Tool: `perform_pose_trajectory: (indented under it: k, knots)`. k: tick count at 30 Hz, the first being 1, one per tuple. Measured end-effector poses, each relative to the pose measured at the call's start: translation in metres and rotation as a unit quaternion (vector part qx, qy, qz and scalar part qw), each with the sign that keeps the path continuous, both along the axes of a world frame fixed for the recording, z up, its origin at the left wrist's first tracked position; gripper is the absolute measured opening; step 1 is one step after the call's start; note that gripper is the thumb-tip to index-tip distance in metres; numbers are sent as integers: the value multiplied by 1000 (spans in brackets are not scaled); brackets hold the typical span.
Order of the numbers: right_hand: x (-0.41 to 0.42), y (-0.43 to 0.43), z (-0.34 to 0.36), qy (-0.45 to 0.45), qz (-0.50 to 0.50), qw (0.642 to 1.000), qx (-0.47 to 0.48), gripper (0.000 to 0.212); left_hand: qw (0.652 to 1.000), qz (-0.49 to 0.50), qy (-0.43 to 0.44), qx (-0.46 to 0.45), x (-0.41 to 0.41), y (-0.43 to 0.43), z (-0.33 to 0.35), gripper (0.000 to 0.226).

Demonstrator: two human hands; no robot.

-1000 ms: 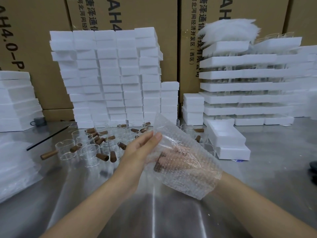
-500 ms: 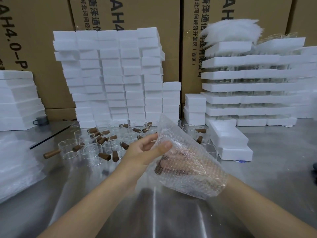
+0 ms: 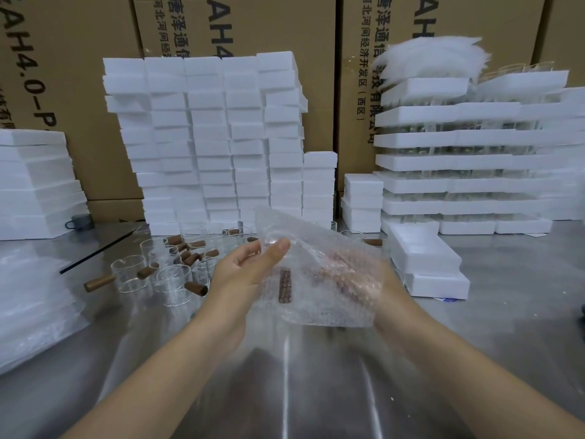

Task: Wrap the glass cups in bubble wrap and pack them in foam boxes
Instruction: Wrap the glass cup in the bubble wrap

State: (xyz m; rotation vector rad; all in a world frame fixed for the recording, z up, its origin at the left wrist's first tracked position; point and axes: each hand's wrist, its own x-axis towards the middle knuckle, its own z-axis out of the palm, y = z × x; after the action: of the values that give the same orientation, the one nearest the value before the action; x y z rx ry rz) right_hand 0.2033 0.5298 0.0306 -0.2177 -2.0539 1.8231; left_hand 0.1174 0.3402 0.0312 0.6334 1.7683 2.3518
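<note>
From my head camera: my left hand (image 3: 250, 270) pinches the top edge of the bubble wrap (image 3: 319, 280) between thumb and fingers, at about 10 o'clock on the sheet. My right hand (image 3: 384, 289) sits behind the sheet at 3 o'clock, cupping it; through the plastic I cannot tell how tightly the fingers close. A glass cup's brown handle (image 3: 285, 286) shows through the wrap, held above the metal table (image 3: 316, 375). Bare glass cups (image 3: 172, 280) cluster at 9 o'clock. Two foam boxes (image 3: 427, 264) lie stacked at 3 o'clock, with taller foam stacks (image 3: 205, 137) at 12 against cardboard cartons (image 3: 237, 23).
</note>
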Motion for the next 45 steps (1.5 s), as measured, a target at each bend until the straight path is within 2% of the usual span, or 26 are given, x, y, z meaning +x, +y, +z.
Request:
perform_pose_trajectory:
  k: [2, 5, 7, 11, 16, 20, 23, 26, 30, 34, 38, 41, 45]
  knots:
    - [2, 1, 6, 35, -43, 998, -37, 27, 1000, -10, -24, 18, -3, -3, 1, 93]
    - [5, 2, 9, 69, -90, 990, -85, 65, 997, -27, -56, 38, -4, -6, 1, 106]
    - [7, 3, 7, 105, -112, 988, -34, 82, 996, -37, -66, 48, -4, -6, 2, 110]
    - [11, -1, 3, 132, -89, 983, 90, 91, 995, -38, -74, 50, -3, -4, 1, 110]
    - [11, -3, -1, 137, -50, 987, 70, 106, 994, -47, -69, 66, -3, -2, 0, 116]
    - [7, -2, 1, 88, -32, 996, 7, 102, 996, -57, -53, 52, -3, -1, -1, 117]
    - [3, 2, -1, 59, 8, 994, -94, 98, 996, -66, -43, 30, 1, 2, -1, 104]
    - [0, 9, 1, 56, 75, 973, -212, 64, 997, -66, -37, 13, 1, 4, -3, 96]
    - [-2, 16, 3, 39, 103, 962, -251, 20, 997, -72, -31, -10, 3, 6, -5, 82]
    - [-3, 19, 5, 75, 127, 926, -348, 30, 996, -74, -29, -40, 1, 5, -7, 79]
    - [-6, 23, 1, 118, 140, 930, -318, 31, 995, -73, -55, -43, 3, 6, -6, 81]
    - [-4, 21, 2, 164, 128, 949, -235, 26, 991, -93, -86, -36, 6, 6, -3, 88]
    - [-1, 13, 1, 162, 58, 982, -75, 29, 984, -143, -95, -36, 11, 5, 1, 52]
